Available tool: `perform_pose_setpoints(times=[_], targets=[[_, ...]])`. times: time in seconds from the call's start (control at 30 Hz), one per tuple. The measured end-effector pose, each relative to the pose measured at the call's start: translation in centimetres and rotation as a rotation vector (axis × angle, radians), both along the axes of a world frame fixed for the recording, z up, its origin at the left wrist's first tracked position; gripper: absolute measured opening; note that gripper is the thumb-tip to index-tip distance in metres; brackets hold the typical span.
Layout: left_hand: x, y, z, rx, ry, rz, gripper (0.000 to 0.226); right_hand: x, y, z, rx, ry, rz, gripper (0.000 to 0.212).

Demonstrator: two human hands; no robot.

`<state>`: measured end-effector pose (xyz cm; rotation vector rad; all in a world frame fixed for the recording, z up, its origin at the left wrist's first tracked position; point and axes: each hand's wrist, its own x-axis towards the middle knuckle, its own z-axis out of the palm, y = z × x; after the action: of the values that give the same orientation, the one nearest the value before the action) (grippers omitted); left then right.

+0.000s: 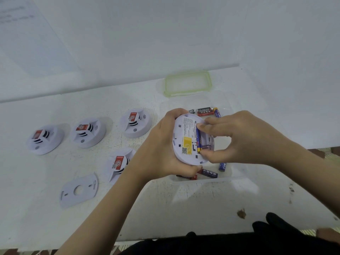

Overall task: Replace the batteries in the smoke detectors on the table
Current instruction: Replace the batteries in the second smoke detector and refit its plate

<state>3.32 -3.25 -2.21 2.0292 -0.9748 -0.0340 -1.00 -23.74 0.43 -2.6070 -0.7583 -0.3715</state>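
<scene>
My left hand [158, 150] grips a white round smoke detector [185, 137] turned back side up, with a yellow label on it. A blue battery [198, 139] lies in its open compartment. My right hand [239, 138] pinches that battery, forefinger at its top end and thumb at its bottom end. Below the detector a clear plastic box [237, 173] holds several loose red and blue batteries [205, 111]. Several other smoke detectors [137, 122] sit face up on the white table to the left.
A detached white mounting plate [79, 190] lies at the front left of the table [184, 208]. A clear lid with a green rim [187, 83] lies at the back by the white wall. The table's front edge runs just before my dark clothing.
</scene>
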Motion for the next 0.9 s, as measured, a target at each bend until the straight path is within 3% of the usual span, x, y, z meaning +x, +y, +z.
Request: perform_pose_setpoints(times=[0.27,0.5,0.6,0.77,0.9], targets=[[0.1,-0.5,0.5,-0.021,0.009,0.009,0.090,0.2,0.0,-0.7,-0.060,-0.175,0.018,0.047],[0.2,-0.7,0.4,-0.025,0.004,0.011,0.089,0.4,-0.1,-1.1,-0.099,-0.196,0.036,0.047],[0.3,-0.5,0.3,-0.014,-0.008,0.006,0.090,0.2,-0.1,-0.9,-0.129,-0.121,0.033,0.049],[0.0,-0.3,0.1,-0.002,-0.019,-0.002,0.090,0.1,-0.6,-0.3,0.078,0.000,0.047,0.065],[0.0,-0.1,0.4,-0.003,-0.037,-0.003,0.091,0.4,-0.6,-0.2,0.136,-0.002,0.046,0.057]])
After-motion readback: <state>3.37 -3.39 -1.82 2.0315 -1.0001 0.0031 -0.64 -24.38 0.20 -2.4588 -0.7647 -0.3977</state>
